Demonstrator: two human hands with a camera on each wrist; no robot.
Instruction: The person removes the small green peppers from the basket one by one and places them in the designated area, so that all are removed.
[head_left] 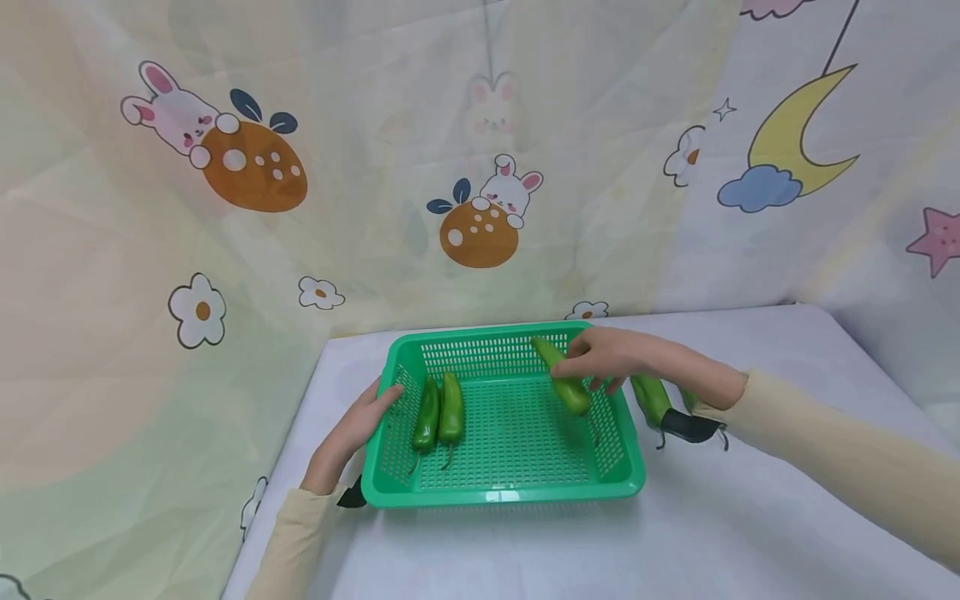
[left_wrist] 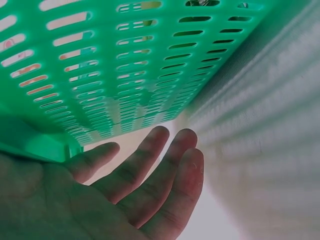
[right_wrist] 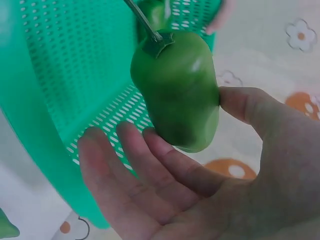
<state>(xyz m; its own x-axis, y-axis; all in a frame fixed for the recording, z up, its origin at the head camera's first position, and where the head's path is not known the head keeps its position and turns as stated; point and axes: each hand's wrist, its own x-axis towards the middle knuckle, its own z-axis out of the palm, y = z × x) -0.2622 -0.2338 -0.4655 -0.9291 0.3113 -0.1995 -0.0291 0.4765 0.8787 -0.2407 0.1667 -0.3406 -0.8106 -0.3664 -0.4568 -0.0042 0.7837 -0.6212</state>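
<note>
A green plastic basket with slotted walls stands on the white-covered table. My left hand holds its left rim, thumb over the edge; in the left wrist view the other fingers extend loosely outside the wall. Over the basket's right side, my right hand pinches a green pepper between thumb and fingers. That pepper hangs tilted, its stem end toward the right wrist camera. Two more green peppers, one darker and one lighter, lie side by side inside at the left.
Right of the basket, green peppers lie on the table, partly hidden by my right forearm and a black wrist piece. A patterned cloth with rabbits and flowers hangs behind the table and at its sides.
</note>
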